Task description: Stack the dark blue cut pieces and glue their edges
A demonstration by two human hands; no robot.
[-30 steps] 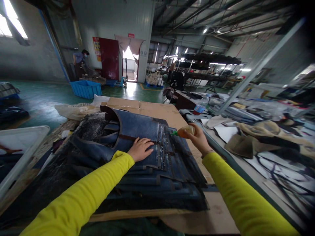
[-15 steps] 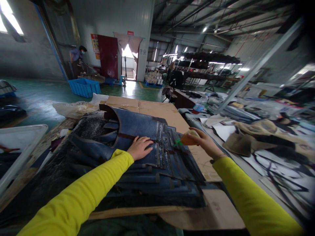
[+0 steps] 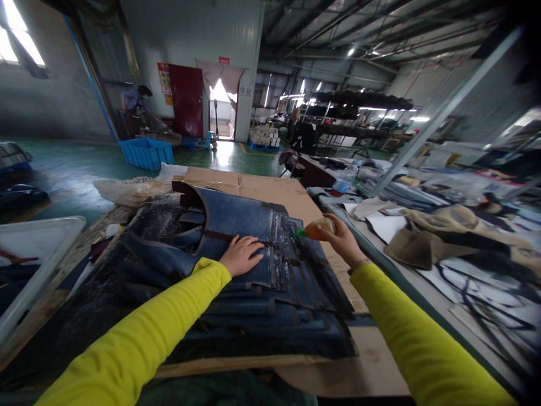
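My left hand lies flat with fingers apart on the top piece of a stack of dark blue leather-like sheets. The sheets overlap in steps, and their left ends curl upward. Along the right part of the top piece run shiny wet-looking streaks. In my right hand is an amber squeeze bottle, tilted on its side. Its green nozzle points left, just above the stepped right edges of the stack. Whether the nozzle touches a sheet I cannot tell.
Cardboard covers the table behind the stack. A plastic bottle and fabric scraps lie on the right-hand table. At left stands a white bin. A blue crate sits on the floor near a bending person.
My right hand has moved the squeeze bottle slightly left and up, toward the wet streaks. My left hand stays flat on the top sheet.
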